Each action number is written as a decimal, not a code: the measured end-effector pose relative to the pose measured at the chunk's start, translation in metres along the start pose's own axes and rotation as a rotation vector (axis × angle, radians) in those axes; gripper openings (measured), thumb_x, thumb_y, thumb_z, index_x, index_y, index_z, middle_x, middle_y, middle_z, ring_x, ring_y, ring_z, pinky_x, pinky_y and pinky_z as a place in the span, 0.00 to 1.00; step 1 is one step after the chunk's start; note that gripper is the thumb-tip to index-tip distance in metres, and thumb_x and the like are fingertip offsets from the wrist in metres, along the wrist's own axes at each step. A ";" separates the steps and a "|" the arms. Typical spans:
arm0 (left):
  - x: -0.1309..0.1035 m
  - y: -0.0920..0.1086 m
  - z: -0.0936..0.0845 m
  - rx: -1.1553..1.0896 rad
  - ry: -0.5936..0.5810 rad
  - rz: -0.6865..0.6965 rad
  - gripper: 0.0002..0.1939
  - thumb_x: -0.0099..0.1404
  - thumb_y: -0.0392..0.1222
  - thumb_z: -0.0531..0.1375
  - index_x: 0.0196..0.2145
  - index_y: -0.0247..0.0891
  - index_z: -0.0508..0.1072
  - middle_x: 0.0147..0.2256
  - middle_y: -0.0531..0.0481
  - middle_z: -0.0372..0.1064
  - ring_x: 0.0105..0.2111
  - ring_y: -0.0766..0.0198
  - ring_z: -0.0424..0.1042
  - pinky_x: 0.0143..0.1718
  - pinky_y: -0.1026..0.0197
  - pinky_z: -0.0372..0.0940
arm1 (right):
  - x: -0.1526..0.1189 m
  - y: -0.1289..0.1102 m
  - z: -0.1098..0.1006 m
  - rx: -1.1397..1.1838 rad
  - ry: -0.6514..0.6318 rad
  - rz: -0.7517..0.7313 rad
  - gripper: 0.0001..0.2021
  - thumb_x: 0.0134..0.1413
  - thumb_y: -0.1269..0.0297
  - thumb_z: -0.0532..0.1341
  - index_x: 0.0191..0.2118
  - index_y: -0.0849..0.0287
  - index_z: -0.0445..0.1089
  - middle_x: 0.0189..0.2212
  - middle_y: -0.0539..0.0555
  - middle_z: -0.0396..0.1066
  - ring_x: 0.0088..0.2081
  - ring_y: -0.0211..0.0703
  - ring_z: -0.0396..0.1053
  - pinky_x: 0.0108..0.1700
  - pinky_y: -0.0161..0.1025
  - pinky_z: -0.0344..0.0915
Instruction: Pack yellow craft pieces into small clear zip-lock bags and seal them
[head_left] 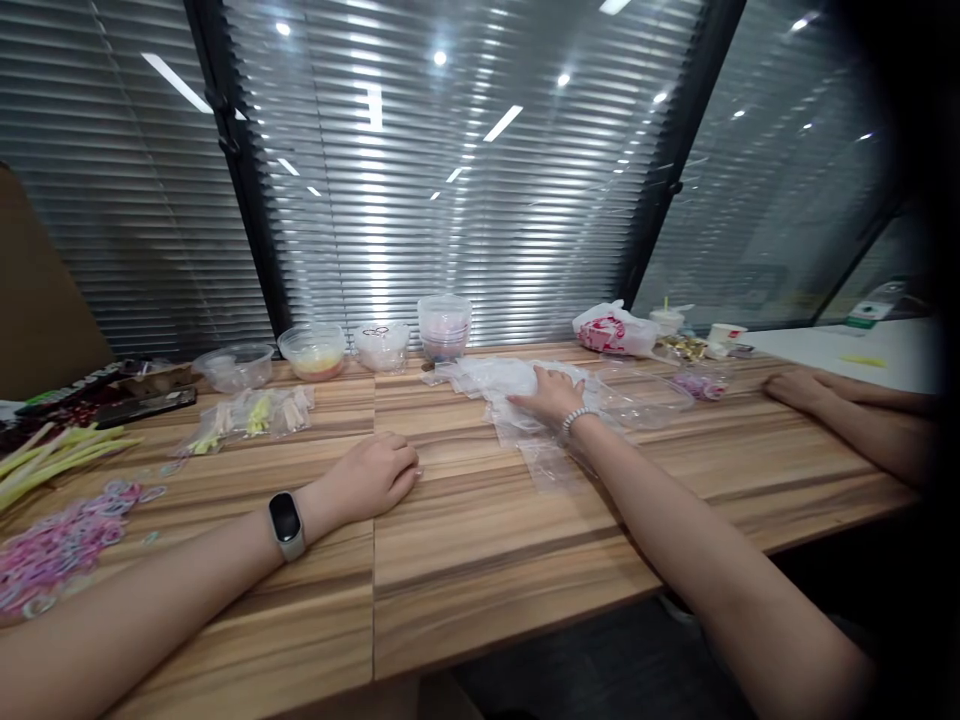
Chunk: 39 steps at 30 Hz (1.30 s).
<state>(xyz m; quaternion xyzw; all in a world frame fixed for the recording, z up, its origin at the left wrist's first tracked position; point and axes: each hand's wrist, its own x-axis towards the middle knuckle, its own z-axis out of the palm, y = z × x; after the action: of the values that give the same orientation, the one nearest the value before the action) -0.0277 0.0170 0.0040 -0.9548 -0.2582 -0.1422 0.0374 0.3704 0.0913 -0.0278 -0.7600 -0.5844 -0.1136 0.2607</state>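
Observation:
My right hand (553, 398), with a beaded bracelet at its wrist, lies with fingers spread on a pile of clear plastic bags (499, 380) in the middle of the table. My left hand (373, 474) rests on the wood nearer to me, its fingers curled together; a tiny clear bit shows by its fingertips, too small to name. A watch with a grey band is on the left wrist. Beyond my left hand are small filled plastic bags (259, 413) with yellow and pale pieces.
Clear bowls (313, 352) and a stack of tubs (445, 328) line the window side of the wooden table (465, 560). Pink and purple rings (67, 545) and yellow strips (52, 460) lie left. A white-and-red bag (615, 330) stands back right. Another person's arms (840, 405) rest at the right.

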 end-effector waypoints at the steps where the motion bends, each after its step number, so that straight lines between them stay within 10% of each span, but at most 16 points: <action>1: 0.000 0.000 0.000 0.000 0.001 0.000 0.14 0.70 0.43 0.48 0.39 0.36 0.72 0.36 0.45 0.66 0.38 0.59 0.65 0.41 0.56 0.60 | 0.001 0.002 0.002 -0.012 -0.010 0.009 0.47 0.34 0.30 0.64 0.57 0.57 0.62 0.50 0.69 0.63 0.54 0.74 0.57 0.55 0.74 0.38; 11: -0.001 -0.006 0.006 -0.208 0.044 -0.091 0.15 0.69 0.46 0.52 0.48 0.38 0.68 0.45 0.46 0.67 0.46 0.59 0.66 0.49 0.56 0.60 | -0.015 -0.051 -0.026 -0.004 0.266 -0.232 0.47 0.49 0.36 0.58 0.65 0.65 0.47 0.58 0.68 0.56 0.59 0.62 0.53 0.63 0.62 0.37; 22: 0.006 -0.032 0.029 -1.279 0.242 -0.303 0.26 0.69 0.56 0.53 0.53 0.32 0.66 0.46 0.39 0.68 0.46 0.56 0.68 0.51 0.53 0.61 | -0.112 -0.160 -0.046 0.416 0.164 -0.973 0.51 0.51 0.41 0.60 0.68 0.65 0.32 0.62 0.66 0.50 0.64 0.56 0.48 0.66 0.57 0.43; 26: 0.010 -0.020 0.027 -1.576 0.135 -0.128 0.24 0.66 0.53 0.57 0.53 0.34 0.67 0.53 0.38 0.65 0.52 0.52 0.66 0.55 0.50 0.59 | -0.123 -0.167 -0.045 0.406 0.101 -1.073 0.53 0.49 0.37 0.60 0.67 0.65 0.34 0.62 0.66 0.52 0.64 0.56 0.49 0.66 0.59 0.39; 32: 0.010 -0.014 0.014 -1.430 0.040 -0.024 0.28 0.66 0.53 0.58 0.60 0.40 0.64 0.59 0.42 0.57 0.61 0.52 0.55 0.62 0.48 0.49 | -0.125 -0.168 -0.049 0.377 0.007 -1.136 0.55 0.44 0.35 0.62 0.68 0.64 0.35 0.64 0.65 0.47 0.66 0.57 0.41 0.66 0.59 0.36; 39: 0.012 -0.011 0.013 -1.418 0.150 -0.056 0.25 0.66 0.48 0.60 0.58 0.38 0.65 0.59 0.41 0.57 0.60 0.52 0.56 0.62 0.49 0.50 | -0.123 -0.168 -0.046 0.463 -0.028 -1.150 0.55 0.45 0.35 0.62 0.67 0.64 0.36 0.64 0.66 0.46 0.66 0.55 0.43 0.66 0.59 0.39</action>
<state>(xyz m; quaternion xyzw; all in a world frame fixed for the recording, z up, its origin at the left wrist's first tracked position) -0.0198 0.0346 -0.0047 -0.7297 -0.1248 -0.3421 -0.5787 0.1820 -0.0046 -0.0031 -0.2487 -0.9132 -0.0964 0.3082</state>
